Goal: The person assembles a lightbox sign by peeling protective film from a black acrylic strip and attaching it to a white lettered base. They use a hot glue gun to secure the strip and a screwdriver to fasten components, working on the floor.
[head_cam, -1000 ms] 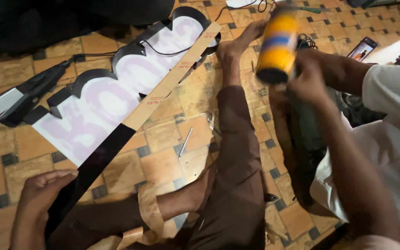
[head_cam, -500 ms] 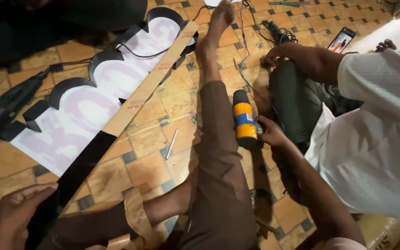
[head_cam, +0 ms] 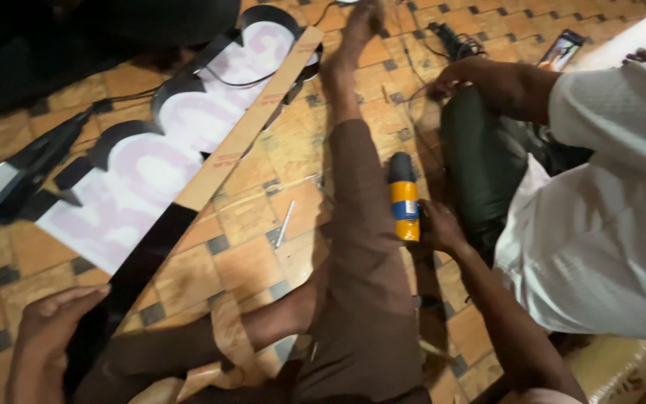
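My left hand [head_cam: 46, 340] grips the near end of a long black strip [head_cam: 143, 262] whose far half is still covered in brown paper [head_cam: 256, 120]. The strip lies across a large white sign with black raised edges [head_cam: 151, 172] on the tiled floor. My right hand [head_cam: 439, 228] holds the yellow end of a yellow, blue and black can [head_cam: 404, 198]. The can lies on the floor beside my outstretched leg in brown trousers [head_cam: 360, 224].
A person in a white shirt and dark green trousers [head_cam: 600, 209] sits at the right, one hand [head_cam: 446, 78] near a tangle of cables [head_cam: 454, 41]. A phone [head_cam: 562, 49] lies beyond. A small metal piece [head_cam: 284, 223] and peeled brown paper [head_cam: 229, 337] lie on the tiles.
My right hand has brought the can down from close to the camera to the floor beside my leg. My left hand has stayed on the strip's near end.
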